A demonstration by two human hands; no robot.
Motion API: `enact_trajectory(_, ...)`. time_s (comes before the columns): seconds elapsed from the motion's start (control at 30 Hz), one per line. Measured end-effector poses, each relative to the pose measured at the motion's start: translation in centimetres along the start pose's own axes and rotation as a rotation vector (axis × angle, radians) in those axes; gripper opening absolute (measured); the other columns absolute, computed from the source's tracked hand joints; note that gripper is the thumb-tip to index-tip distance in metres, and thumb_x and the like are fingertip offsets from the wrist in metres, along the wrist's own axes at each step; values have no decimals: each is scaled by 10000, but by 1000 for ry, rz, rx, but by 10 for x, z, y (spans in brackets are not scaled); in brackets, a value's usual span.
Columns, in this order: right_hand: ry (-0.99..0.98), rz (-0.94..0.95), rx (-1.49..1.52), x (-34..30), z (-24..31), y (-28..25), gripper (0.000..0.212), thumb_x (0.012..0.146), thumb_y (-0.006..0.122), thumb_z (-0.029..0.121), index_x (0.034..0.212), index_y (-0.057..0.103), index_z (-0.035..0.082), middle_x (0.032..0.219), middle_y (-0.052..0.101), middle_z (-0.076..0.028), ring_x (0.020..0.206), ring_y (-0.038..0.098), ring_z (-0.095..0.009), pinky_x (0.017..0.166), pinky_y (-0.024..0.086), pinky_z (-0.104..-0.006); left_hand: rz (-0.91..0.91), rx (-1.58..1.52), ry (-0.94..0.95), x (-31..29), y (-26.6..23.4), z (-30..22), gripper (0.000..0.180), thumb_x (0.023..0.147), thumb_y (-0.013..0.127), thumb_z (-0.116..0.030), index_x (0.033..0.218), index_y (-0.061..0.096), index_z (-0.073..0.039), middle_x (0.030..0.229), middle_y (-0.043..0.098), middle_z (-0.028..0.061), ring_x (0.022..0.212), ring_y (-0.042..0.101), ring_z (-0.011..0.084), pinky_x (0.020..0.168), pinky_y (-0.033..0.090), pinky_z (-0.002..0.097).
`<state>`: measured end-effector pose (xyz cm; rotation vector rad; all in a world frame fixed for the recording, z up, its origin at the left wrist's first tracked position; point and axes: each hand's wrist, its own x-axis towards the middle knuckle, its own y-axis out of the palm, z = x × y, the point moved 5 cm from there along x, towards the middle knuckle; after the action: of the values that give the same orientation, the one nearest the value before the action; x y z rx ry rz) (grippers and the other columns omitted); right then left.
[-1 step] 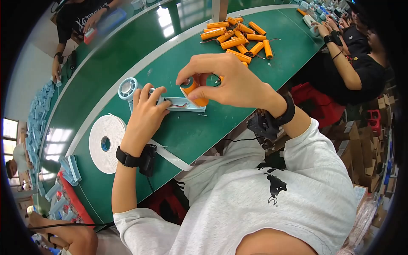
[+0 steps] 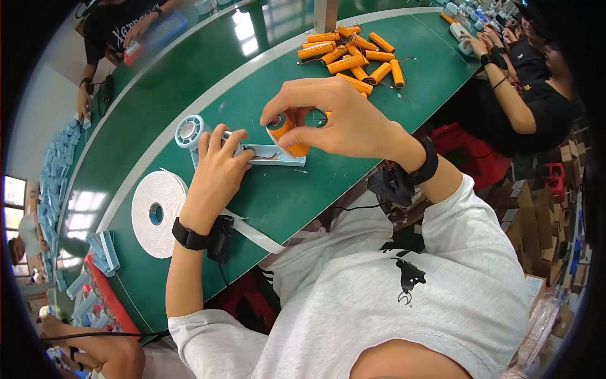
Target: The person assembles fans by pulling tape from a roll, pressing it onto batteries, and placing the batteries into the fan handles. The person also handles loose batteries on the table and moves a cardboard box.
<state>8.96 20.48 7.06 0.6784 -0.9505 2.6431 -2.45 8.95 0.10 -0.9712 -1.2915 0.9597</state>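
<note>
Orange battery (image 2: pixel 299 151) was pinched in the right hand (image 2: pixel 346 120), kinda tilted over the right end of the sideways-lying blue housing (image 2: pixel 278 162). Left hand (image 2: pixel 219 169) gripped its left part.

It's a workshop: a long green table (image 2: pixel 271 199), orange batteries (image 2: pixel 346 64) heaped at one o'clock, blue plastic parts (image 2: pixel 55 170) at nine, workers (image 2: pixel 544 104) at two, boxes (image 2: pixel 525 215) at three.
</note>
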Motion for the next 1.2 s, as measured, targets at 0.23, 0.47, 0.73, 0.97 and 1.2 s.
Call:
enact_trajectory(0.23, 24, 77, 9, -2, -13, 16, 166, 701, 673, 9, 849, 597, 17, 775, 591, -53, 688, 590, -119, 607, 474, -236, -23, -260, -86, 1, -6, 2, 125, 707, 634, -32, 792, 542, -36, 1077, 526, 62, 1097, 417, 290, 946, 274, 413)
enact_trajectory(0.47, -47, 81, -143, -3, -6, 32, 137, 688, 649, -10, 752, 529, -5, 726, 556, -100, 643, 572, -240, 598, 448, -291, -77, -639, -201, 3, -10, 11, 135, 757, 586, -14, 882, 534, -14, 1029, 545, 86, 1062, 441, 290, 951, 269, 383)
enact_trajectory(0.73, 138, 381, -261, 11, -26, 55, 155, 691, 628, -12, 738, 480, 2, 723, 529, -126, 676, 532, -306, 611, 421, -378, -125, -644, -290, 5, -6, 12, 234, 786, 548, -7, 1018, 519, -17, 1011, 537, 115, 980, 449, 289, 946, 275, 363)
enact_trajectory(0.97, -27, 62, -172, -14, -17, 46, 146, 703, 631, -10, 755, 496, 2, 736, 517, -114, 679, 528, -285, 601, 421, -346, -107, -605, -263, 3, -7, 10, 211, 793, 526, 19, 1001, 512, -14, 987, 530, 122, 947, 456, 289, 918, 282, 361)
enact_trajectory(1.2, -152, -166, -211, -21, -4, 35, 161, 704, 643, 4, 781, 503, 6, 730, 491, -93, 682, 527, -261, 597, 426, -316, -109, -555, -234, 6, -7, 6, 155, 788, 515, 40, 934, 486, -4, 953, 518, 112, 911, 451, 274, 909, 281, 348)
